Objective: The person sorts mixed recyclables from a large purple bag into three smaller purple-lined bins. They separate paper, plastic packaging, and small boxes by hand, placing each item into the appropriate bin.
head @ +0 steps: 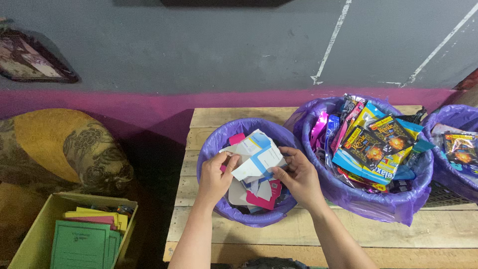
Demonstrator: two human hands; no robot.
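Where the far left of the view begins, we find a yellow cardboard box (35, 239) holding green and yellow booklets (82, 244), set beneath a patterned cushion (74, 149). Moving right, we see our left hand (215, 177) closed on the left edge of a flattened white-and-blue carton (259, 155), thumb on top. The carton sits directly above the bin lined with a purple bag (211, 149), which contains pink and white card pieces (264, 195) and rests on the wooden pallet (298, 234). Our right hand (298, 177) pinches the carton's right edge. Further right, a second purple-lined bin (368, 201) holds colourful snack packets (373, 142); a third bin (455, 149) is partly out of frame.
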